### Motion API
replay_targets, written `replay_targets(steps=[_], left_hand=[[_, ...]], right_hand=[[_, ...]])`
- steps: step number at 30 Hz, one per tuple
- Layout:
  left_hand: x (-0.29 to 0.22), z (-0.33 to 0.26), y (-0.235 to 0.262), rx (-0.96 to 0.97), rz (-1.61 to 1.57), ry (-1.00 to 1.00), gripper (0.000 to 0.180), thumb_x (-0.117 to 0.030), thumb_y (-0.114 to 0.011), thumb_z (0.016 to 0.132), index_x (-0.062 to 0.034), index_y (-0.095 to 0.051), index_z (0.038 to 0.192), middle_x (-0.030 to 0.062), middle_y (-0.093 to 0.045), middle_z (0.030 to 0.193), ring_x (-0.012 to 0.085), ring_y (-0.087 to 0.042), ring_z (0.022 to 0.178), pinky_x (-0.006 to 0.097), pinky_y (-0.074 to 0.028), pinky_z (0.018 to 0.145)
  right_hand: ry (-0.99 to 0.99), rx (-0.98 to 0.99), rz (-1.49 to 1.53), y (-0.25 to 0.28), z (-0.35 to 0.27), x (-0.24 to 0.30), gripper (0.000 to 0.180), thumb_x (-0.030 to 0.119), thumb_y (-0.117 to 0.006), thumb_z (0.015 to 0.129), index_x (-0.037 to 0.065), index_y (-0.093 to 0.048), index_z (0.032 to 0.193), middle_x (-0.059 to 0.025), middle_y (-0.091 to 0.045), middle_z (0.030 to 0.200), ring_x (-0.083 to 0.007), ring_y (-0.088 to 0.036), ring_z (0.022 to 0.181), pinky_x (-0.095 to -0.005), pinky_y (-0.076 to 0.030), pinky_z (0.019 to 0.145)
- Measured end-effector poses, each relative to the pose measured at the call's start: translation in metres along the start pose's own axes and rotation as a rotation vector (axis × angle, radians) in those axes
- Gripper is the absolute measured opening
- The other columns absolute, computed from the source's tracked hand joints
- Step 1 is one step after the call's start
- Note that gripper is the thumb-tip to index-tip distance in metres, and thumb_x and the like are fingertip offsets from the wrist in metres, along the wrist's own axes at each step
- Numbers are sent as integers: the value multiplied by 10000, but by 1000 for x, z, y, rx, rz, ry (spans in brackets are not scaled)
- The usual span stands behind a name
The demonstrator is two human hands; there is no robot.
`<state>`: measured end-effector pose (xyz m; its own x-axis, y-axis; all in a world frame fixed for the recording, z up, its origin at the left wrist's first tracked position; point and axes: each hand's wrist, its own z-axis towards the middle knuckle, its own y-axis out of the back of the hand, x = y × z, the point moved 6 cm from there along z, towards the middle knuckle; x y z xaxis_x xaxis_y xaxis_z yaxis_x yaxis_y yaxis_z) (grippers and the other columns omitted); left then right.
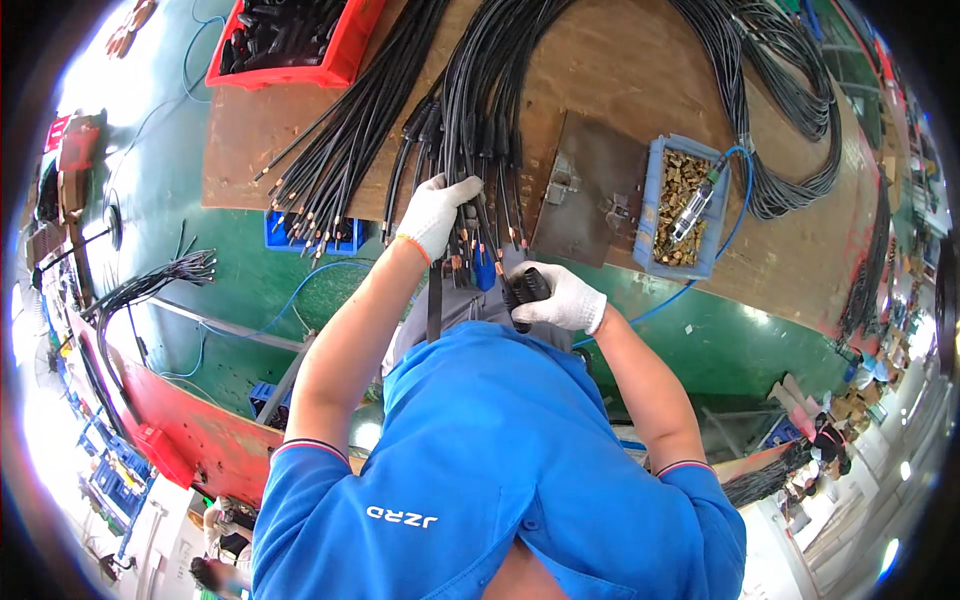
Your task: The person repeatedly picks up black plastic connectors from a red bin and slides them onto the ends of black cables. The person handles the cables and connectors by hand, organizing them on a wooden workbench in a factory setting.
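My left hand [432, 215], in a white knit glove, is closed around a black cable among a bundle of black cables [480, 110] that hangs over the table's near edge. Bare copper shows at several of the cable ends. Lower and to the right, my gloved right hand [566, 299] grips black ribbed sleeves [530, 288] close to my waist. One cable end reaches down to these sleeves; whether it is inside one I cannot tell. Similar black sleeves sit on several cables of the bundle.
A blue bin [648, 225] of brass fittings stands at the right with an air tool [695, 210] and blue hose on it. Beside it lies a dark metal plate [590, 185]. A red crate [350, 45] of black parts and more cables [340, 160] are at the left.
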<state>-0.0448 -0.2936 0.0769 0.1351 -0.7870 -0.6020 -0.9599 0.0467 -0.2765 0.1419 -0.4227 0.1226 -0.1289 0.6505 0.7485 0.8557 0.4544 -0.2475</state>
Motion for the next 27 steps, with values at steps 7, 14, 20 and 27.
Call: replay_targets(steps=[7,14,20,27], left_hand=[[-2,0,3,-37,67,-16,165,-212,-780,934,-75,-696,968,8,-681,757,96,-619,590,269,-502,535],[8,6,-4,10,74,132,221,-160,-810,898,-53,-716,1068,65,-742,859,165,-672,599,308,-525,485],[-4,3,21,29,222,-12,380,-190,-787,943,11,-675,1246,86,-746,1053,155,-705,867,325,-590,741],[-16,2,56,-53,358,39,373,-422,-639,1051,-65,-686,1148,45,-701,895,155,-654,728,329,-570,699]], right_hand=[[-134,2,216,-2,-2,-3,498,133,-888,790,42,-704,1244,4,-700,1021,-93,-632,916,-299,-543,847],[-14,-171,475,-10,50,2,401,35,-813,804,12,-726,1194,-58,-765,1053,-154,-711,928,-340,-576,886],[27,-289,353,16,120,24,296,21,-766,806,12,-727,1100,-49,-751,958,-167,-695,858,-334,-564,832],[51,-505,171,71,197,67,215,84,-812,774,35,-734,969,-71,-736,878,-197,-686,780,-352,-547,744]])
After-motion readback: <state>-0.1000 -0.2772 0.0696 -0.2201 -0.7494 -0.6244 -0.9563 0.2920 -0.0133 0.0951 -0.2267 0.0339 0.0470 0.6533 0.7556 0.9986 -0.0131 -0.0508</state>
